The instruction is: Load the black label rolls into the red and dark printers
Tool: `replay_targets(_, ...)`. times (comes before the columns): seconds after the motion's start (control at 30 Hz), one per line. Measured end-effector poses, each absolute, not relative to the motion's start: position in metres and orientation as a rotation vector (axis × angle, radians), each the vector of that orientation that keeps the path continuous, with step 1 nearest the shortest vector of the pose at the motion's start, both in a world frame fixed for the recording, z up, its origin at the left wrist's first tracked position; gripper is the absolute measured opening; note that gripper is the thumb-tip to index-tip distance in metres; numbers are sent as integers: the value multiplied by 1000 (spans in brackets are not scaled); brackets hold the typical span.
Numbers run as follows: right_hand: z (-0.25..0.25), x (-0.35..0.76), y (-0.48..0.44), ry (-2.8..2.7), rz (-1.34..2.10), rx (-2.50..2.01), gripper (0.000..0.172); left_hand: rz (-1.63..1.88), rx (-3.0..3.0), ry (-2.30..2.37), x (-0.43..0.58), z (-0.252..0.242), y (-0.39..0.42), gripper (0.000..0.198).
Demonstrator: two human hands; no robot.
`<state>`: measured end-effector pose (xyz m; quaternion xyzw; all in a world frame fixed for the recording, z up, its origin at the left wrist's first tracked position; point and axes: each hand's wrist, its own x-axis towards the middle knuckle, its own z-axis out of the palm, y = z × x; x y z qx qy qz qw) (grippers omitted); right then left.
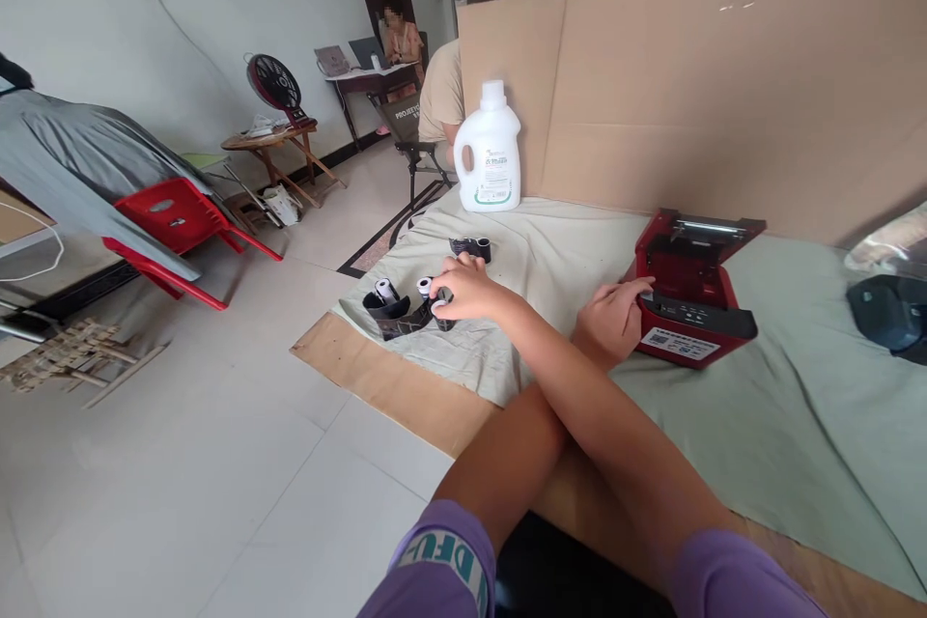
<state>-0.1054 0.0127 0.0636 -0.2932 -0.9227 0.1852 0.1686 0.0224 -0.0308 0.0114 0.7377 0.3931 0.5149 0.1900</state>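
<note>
My forearms are crossed. My left hand grips the near left corner of a small red-and-black printer, whose lid stands raised. Its inner bay shows dark, and a white label is on the front. Over to the left, my right hand has its fingers closed round a small black roll, partly hidden by the fingers. Beside that roll are a black-and-white roll and another with a loose dark strip curling around it. Behind my right hand lies one more black roll.
A white detergent jug stands against a tall cardboard panel. A pale cloth covers the work surface. A dark object sits at the right edge. A red chair and seated people are further off.
</note>
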Motion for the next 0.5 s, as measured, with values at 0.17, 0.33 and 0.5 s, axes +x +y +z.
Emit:
replay_targets(0.17,62,-99,3,-2782,411,-789,7,1473,2092,1135,26,9,-33,39)
replay_targets(0.33,65,-85,12,-2354,767,-822,18,1492,2047,1150,30,8,-34,40)
replay_targets(0.5,58,-34,17,-1721,1226,-768,33,1455,2048,1087,29,4,-24,38)
